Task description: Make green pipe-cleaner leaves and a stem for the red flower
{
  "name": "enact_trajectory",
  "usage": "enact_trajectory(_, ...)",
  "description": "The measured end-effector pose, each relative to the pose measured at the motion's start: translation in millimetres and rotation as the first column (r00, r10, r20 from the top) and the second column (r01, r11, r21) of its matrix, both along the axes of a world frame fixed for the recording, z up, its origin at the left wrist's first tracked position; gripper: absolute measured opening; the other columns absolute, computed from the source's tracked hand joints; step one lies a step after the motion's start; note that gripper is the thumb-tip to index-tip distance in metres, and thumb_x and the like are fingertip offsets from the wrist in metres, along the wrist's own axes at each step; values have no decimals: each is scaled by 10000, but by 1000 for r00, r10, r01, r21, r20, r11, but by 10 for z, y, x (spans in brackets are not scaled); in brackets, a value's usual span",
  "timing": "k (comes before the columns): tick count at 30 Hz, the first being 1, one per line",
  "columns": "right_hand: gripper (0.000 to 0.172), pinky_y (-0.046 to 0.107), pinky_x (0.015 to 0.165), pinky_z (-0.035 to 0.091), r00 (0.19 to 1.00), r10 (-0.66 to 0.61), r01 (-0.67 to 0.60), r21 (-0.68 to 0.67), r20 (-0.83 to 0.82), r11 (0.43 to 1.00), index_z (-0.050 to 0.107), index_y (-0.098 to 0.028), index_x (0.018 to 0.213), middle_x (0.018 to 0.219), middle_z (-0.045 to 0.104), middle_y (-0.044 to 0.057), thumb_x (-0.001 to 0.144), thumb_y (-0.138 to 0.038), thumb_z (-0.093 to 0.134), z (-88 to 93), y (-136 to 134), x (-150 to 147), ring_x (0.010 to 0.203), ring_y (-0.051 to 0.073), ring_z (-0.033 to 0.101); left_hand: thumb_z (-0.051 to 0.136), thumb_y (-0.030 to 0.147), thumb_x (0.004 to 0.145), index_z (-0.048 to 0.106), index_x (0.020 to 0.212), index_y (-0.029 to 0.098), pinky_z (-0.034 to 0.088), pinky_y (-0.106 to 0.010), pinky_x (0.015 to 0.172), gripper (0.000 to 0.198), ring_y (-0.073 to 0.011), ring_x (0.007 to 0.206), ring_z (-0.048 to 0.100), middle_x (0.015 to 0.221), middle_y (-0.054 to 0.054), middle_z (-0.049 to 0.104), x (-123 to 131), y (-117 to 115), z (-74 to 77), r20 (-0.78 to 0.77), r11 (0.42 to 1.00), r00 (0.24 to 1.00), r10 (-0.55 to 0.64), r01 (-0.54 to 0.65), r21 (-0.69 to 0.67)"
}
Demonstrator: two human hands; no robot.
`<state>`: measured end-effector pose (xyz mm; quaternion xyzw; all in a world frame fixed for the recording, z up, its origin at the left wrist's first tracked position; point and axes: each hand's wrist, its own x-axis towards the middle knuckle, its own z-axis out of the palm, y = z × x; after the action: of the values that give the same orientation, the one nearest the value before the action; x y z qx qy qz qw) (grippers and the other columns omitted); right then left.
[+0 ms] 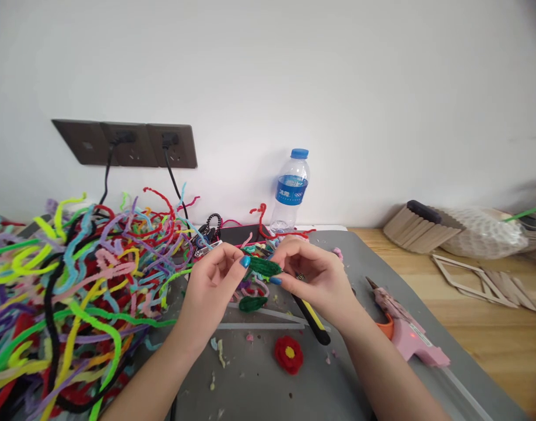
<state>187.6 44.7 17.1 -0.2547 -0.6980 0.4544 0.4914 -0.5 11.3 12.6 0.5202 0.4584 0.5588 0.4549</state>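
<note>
Between my two hands I hold a dark green leaf shape of fuzzy pipe cleaner. My left hand pinches its left end between thumb and finger. At the right end, my right hand grips it the same way. A second green pipe-cleaner leaf lies on the grey mat just below. Nearer to me is a red pipe-cleaner flower with a yellow centre. A black and yellow-handled tool lies under my right hand, its upper end partly hidden.
A tangled heap of colourful pipe cleaners covers the left side. A pink glue gun lies on the right, its light glowing red. Behind my hands stands a plastic bottle against the wall. Wooden sticks lie farther right.
</note>
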Motion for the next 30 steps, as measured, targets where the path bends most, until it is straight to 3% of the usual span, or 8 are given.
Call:
enact_trajectory(14, 128, 269, 551, 387, 998, -66, 66, -2, -18, 998, 713, -230, 936, 774, 593, 0, 824, -251, 770, -4, 17, -11, 628, 134, 472, 655, 379, 883, 627, 796, 198, 392, -185, 498, 203, -109, 602, 427, 714, 25, 505, 2, -3, 13, 6, 1000, 1000, -3, 3, 27)
enact_trajectory(20, 223, 280, 558, 392, 997, -72, 69, -73, -31, 995, 690, -235, 1000, 770, 578, -1, 822, -331, 784, -11, 24, -19, 632, 144, 468, 652, 379, 893, 637, 814, 202, 392, -192, 532, 195, -110, 619, 442, 727, 23, 521, -10, 11, -8, -3, 999, 1000, 5, -5, 45)
enact_trajectory(25, 149, 266, 553, 369, 998, -57, 55, -57, -33, 997, 691, -231, 913, 784, 573, -6, 813, -265, 796, -23, 32, -8, 623, 129, 445, 647, 388, 900, 635, 822, 204, 376, -197, 522, 200, -110, 608, 421, 715, 28, 508, -18, 13, -4, 7, 999, 1000, -7, 7, 46)
enact_trajectory(30, 157, 266, 549, 375, 998, -56, 54, -44, -32, 998, 694, -224, 892, 792, 576, -1, 817, -319, 796, -23, 31, -11, 623, 132, 445, 657, 395, 900, 632, 813, 203, 377, -197, 529, 212, -107, 613, 410, 716, 30, 499, -24, 15, -18, 26, 999, 999, -20, 18, 47)
